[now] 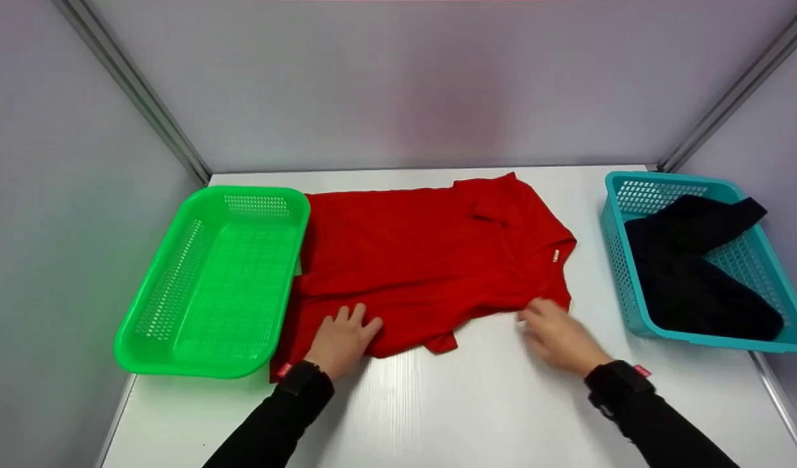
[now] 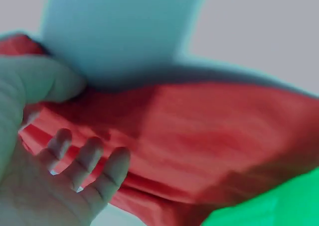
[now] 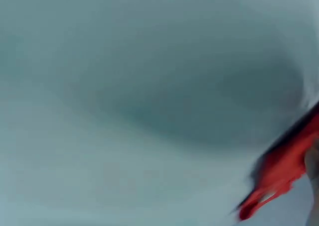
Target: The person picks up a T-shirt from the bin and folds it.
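A red short-sleeved shirt (image 1: 398,247) lies flat, its collar to the right and its near side folded over in the middle. On its near left part rests my left hand (image 1: 342,341), fingers spread. The left wrist view shows its thumb apart from the loosely bent fingers (image 2: 117,169), with red cloth (image 2: 199,131) behind them. My right hand (image 1: 558,338), blurred, is at the shirt's near edge by the collar, fingers loosely bent. Only a sliver of that hand (image 3: 312,161) enters the right wrist view, beside the red cloth (image 3: 286,169).
An empty green basket (image 1: 226,292) stands at the left, over the shirt's hem. At the right, a teal basket (image 1: 610,260) holds black clothing (image 1: 697,273). Pale panels (image 1: 398,84) enclose the white table (image 1: 437,403) at the back and sides.
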Motion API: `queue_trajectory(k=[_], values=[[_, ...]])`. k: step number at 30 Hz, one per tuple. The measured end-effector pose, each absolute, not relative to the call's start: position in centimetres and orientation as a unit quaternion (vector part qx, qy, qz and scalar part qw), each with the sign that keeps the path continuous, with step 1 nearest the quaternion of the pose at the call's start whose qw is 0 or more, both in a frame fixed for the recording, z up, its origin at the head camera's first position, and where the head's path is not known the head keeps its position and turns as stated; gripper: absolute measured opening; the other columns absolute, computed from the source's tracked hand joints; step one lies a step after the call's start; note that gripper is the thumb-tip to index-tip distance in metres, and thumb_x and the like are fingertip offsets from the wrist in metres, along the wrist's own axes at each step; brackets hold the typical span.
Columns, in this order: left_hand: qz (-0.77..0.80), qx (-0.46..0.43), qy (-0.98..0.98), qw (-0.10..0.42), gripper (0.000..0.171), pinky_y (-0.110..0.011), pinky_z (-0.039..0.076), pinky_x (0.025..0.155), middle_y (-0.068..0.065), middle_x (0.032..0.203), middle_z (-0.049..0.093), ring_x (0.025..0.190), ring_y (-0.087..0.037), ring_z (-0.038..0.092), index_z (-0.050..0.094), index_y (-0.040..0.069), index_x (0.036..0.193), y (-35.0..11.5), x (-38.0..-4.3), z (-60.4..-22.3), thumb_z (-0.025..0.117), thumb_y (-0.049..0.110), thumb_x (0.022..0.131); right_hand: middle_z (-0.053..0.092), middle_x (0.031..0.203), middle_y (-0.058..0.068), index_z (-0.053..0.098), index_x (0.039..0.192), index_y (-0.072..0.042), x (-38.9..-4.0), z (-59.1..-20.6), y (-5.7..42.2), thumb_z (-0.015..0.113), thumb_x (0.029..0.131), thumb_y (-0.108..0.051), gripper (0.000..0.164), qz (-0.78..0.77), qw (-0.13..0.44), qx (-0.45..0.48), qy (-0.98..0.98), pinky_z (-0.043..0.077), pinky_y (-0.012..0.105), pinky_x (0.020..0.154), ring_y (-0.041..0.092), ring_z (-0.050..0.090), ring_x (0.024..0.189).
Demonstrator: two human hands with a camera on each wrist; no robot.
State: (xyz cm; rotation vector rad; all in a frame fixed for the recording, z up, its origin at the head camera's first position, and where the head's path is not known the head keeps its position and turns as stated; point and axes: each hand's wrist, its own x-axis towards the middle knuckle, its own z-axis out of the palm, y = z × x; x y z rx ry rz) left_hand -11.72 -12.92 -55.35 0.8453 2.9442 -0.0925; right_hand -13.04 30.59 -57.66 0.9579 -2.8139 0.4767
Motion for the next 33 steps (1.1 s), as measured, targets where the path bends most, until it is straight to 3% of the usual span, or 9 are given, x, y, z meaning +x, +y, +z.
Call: queue_trajectory(k=[4, 7, 9, 12, 16, 20, 24, 28, 33], values=[[0.009, 0.265, 0.964, 0.003, 0.023, -0.043, 0.058, 0.058, -0.015, 0.097, 0.062, 0.082, -0.034, 0.064, 0.061, 0.007, 0.108, -12.8, -12.3, -55.8, 0.074, 0.001, 0.09, 0.059, 0.134, 0.011, 0.06, 0.145, -0.016, -12.3, -57.4, 26.2, 0.08, 0.091, -0.03, 0.06, 0.154, -0.037, 0.367, -0.917, 0.05, 0.049, 0.1, 0.03, 0.055, 0.123], [0.067, 0.233, 0.97, -0.013, 0.016, -0.046, 0.056, 0.056, -0.013, 0.085, 0.063, 0.075, -0.035, 0.067, 0.057, 0.006, 0.097, -12.9, -12.9, -55.3, 0.071, 0.001, 0.092, 0.054, 0.139, 0.01, 0.05, 0.155, -0.027, -11.7, -57.8, 23.4, 0.078, 0.09, -0.045, 0.072, 0.132, -0.07, 0.358, -0.922, 0.045, 0.052, 0.099, 0.03, 0.05, 0.128], [0.102, 0.207, 0.973, -0.014, 0.019, -0.045, 0.055, 0.055, -0.011, 0.082, 0.062, 0.073, -0.034, 0.067, 0.052, 0.008, 0.094, -12.8, -13.2, -54.6, 0.071, 0.006, 0.093, 0.055, 0.129, 0.008, 0.058, 0.148, -0.028, -11.4, -58.2, 21.7, 0.08, 0.089, -0.045, 0.065, 0.121, -0.046, 0.351, -0.927, 0.043, 0.048, 0.091, 0.028, 0.05, 0.12], [0.133, 0.188, 0.973, -0.005, 0.022, -0.04, 0.051, 0.053, -0.007, 0.079, 0.058, 0.068, -0.029, 0.064, 0.049, 0.011, 0.095, -12.6, -13.7, -53.7, 0.071, 0.011, 0.096, 0.054, 0.111, 0.006, 0.07, 0.121, -0.022, -11.4, -58.8, 19.7, 0.079, 0.091, -0.036, 0.035, 0.115, 0.021, 0.353, -0.928, 0.042, 0.042, 0.083, 0.026, 0.05, 0.106], [0.132, 0.19, 0.973, -0.025, 0.026, -0.034, 0.046, 0.05, -0.006, 0.083, 0.056, 0.061, -0.024, 0.056, 0.048, 0.01, 0.099, -13.1, -13.9, -53.3, 0.073, 0.01, 0.095, 0.057, 0.106, 0.009, 0.065, 0.1, -0.013, -12.0, -58.5, 19.3, 0.072, 0.096, -0.014, 0.008, 0.196, 0.063, 0.351, -0.914, 0.049, 0.044, 0.086, 0.031, 0.055, 0.103], [0.093, 0.196, 0.973, -0.086, 0.03, -0.034, 0.046, 0.046, -0.011, 0.091, 0.054, 0.06, -0.025, 0.052, 0.049, 0.006, 0.099, -14.0, -13.5, -53.2, 0.076, -0.001, 0.087, 0.066, 0.112, 0.009, 0.06, 0.103, -0.004, -12.2, -56.1, 22.0, 0.064, 0.1, -0.004, 0.004, 0.424, -0.02, 0.226, -0.877, 0.053, 0.036, 0.093, 0.028, 0.065, 0.109], [0.052, 0.184, 0.973, -0.129, 0.029, -0.037, 0.049, 0.044, -0.014, 0.093, 0.05, 0.064, -0.029, 0.055, 0.052, 0.003, 0.096, -14.9, -12.7, -53.2, 0.074, -0.01, 0.082, 0.063, 0.092, -0.001, 0.049, 0.11, 0.005, -12.0, -53.1, 25.9, 0.056, 0.106, -0.004, 0.012, 0.631, -0.088, 0.092, -0.765, 0.05, 0.023, 0.077, 0.011, 0.063, 0.085], [0.029, 0.19, 0.969, -0.155, 0.023, -0.04, 0.052, 0.046, -0.015, 0.088, 0.052, 0.068, -0.032, 0.06, 0.057, 0.002, 0.093, -15.7, -11.9, -53.2, 0.073, -0.01, 0.083, 0.054, 0.074, 0.004, 0.04, 0.116, 0.011, -12.0, -51.1, 30.4, 0.048, 0.109, -0.001, 0.017, 0.657, -0.135, 0.146, -0.728, 0.052, 0.026, 0.065, 0.017, 0.058, 0.065], [0.013, 0.224, 0.964, -0.142, 0.021, -0.04, 0.052, 0.048, -0.013, 0.082, 0.055, 0.065, -0.031, 0.06, 0.06, 0.003, 0.087, -16.7, -10.8, -53.4, 0.075, -0.01, 0.08, 0.057, 0.077, 0.009, 0.058, 0.102, 0.001, -11.5, -50.0, 35.6, 0.059, 0.104, -0.004, 0.005, 0.531, -0.201, 0.197, -0.799, 0.051, 0.028, 0.065, 0.023, 0.058, 0.07]])
